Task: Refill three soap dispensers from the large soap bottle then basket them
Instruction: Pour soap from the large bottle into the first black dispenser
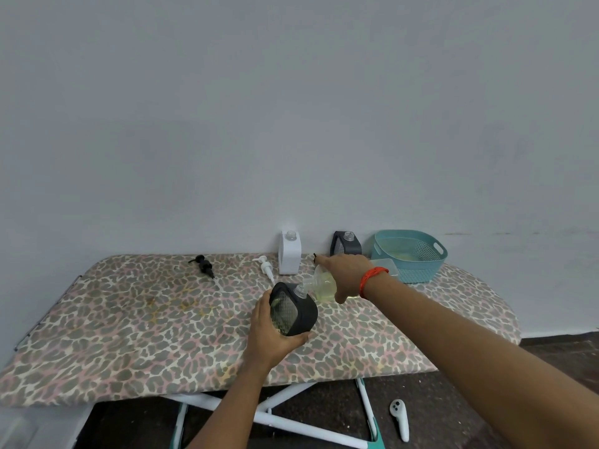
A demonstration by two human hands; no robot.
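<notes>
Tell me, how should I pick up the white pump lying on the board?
Pinch the white pump by its collar, just under the nozzle head, coming straight down from above. It lies flat on the ironing board, and its thin tube would probably bend or slip.

Leopard-print board cover (pixel 129 319), teal basket (pixel 418 270), red wristband (pixel 372 280)

A leopard-print ironing board (pixel 129 325) stands against a grey wall (pixel 291 108); a white controller (pixel 399 419) lies on the floor.

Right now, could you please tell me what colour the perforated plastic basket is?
The perforated plastic basket is teal, clearest in the head view.
</notes>
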